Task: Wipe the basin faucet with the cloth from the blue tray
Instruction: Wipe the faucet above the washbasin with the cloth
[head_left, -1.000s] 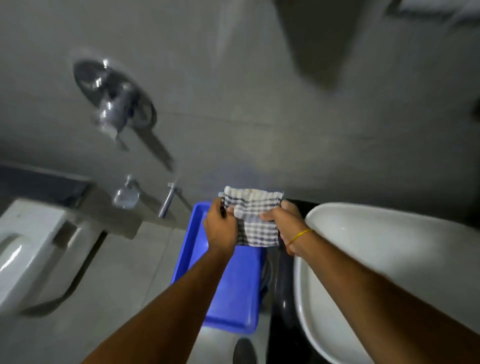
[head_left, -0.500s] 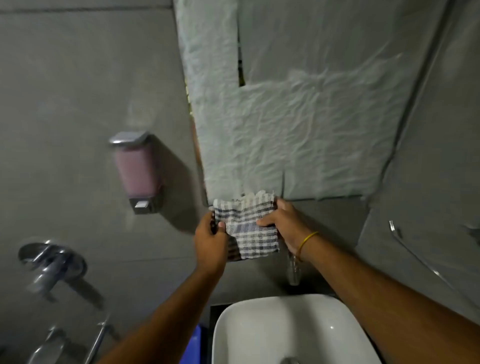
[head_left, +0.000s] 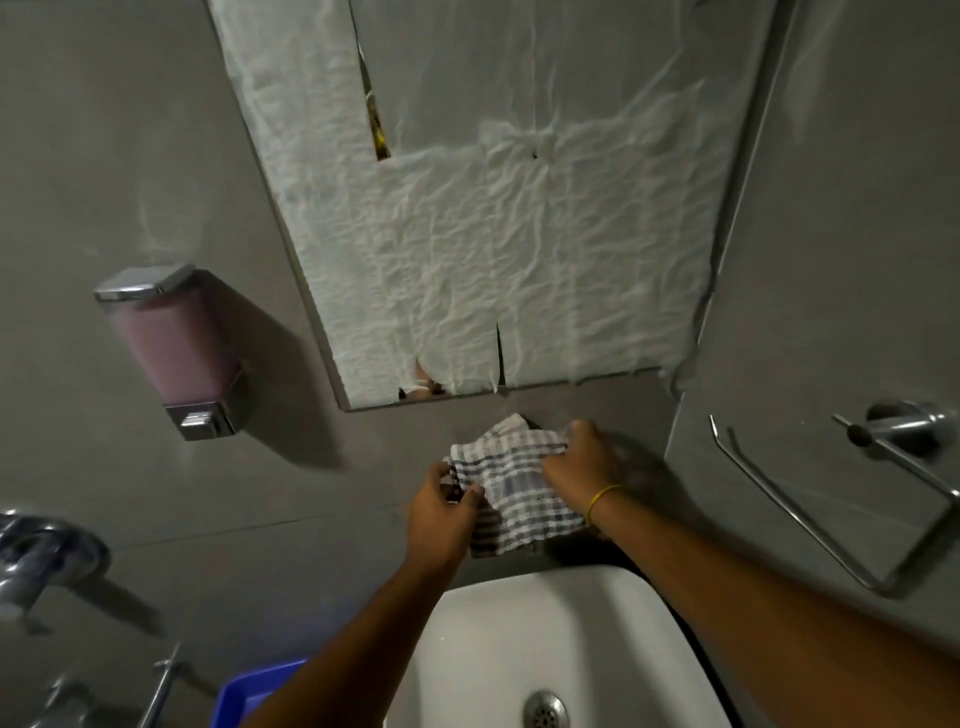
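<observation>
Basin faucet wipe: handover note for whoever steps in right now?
Left hand: gripping the checked cloth's left edge.
Right hand: pressed on the cloth's right side, closed on it.
The cloth is held above the back rim of the white basin. The faucet is hidden behind cloth and hands.
Blue tray: lower left, only a corner in view.
Done: cloth taken from the tray and brought to the faucet spot.
Left: wiping; no sign how far it has got.

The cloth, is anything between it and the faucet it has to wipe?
Nothing visible. Both hands, left hand and right hand, hold the cloth against the wall above the basin. The faucet itself is hidden behind the cloth.
</observation>
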